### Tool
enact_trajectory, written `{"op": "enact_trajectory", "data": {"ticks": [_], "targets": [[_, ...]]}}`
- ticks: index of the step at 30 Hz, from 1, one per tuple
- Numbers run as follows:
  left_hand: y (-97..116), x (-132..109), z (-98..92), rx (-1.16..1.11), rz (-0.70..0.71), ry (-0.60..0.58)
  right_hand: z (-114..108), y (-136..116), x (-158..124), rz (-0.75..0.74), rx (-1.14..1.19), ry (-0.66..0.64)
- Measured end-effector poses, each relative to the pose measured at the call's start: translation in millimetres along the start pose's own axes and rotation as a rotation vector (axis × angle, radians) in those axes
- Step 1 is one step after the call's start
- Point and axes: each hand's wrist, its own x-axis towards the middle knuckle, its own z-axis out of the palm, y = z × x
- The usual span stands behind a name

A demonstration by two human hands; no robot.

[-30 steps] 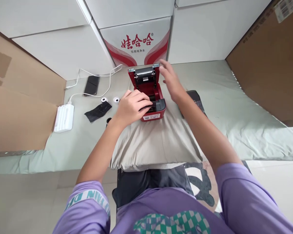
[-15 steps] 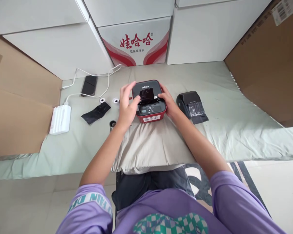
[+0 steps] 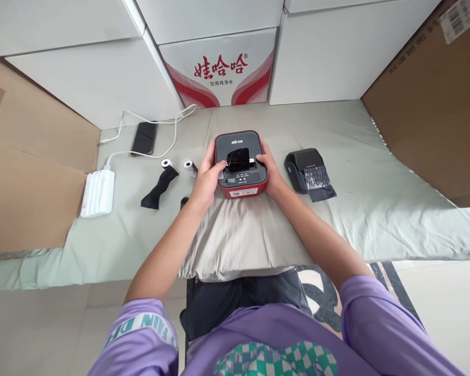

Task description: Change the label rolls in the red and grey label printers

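Note:
A small red printer (image 3: 241,167) with a dark grey lid sits shut on a grey pillow (image 3: 243,235) in front of me. A curl of black strip (image 3: 238,156) sticks up out of its slot. My left hand (image 3: 208,176) grips the printer's left side, thumb resting by the black strip. My right hand (image 3: 269,168) clasps the right side, fingers curled on the lid's edge.
A black printer (image 3: 305,166) with a clear wrapper stands to the right. To the left lie two white rolls (image 3: 188,164), a black strip (image 3: 156,189), a white power bank (image 3: 97,192) with its cable and a dark phone (image 3: 144,138). Cardboard boxes stand at both sides, white cartons behind.
The printer's lid was raised a second ago and is now shut. Both hands have settled on the printer's sides. The black strip to the left has shifted and folded.

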Motion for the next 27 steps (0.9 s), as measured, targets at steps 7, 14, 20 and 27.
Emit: {"op": "enact_trajectory", "data": {"ticks": [7,14,20,27], "targets": [[4,-5,8.9,0.242,0.244,0.283,-8,-29,4,-0.187,-0.254,0.081],[-4,-90,65.8,0.709,0.965,-0.288,-109,-104,-26,-0.261,-0.368,0.215],[-40,-66,140.3,0.698,0.454,-0.452,-163,-52,-17,-0.076,-0.172,0.335],[-39,-59,141.2,0.649,0.291,-0.521,-158,-53,-20,0.001,-0.109,0.339]]}}
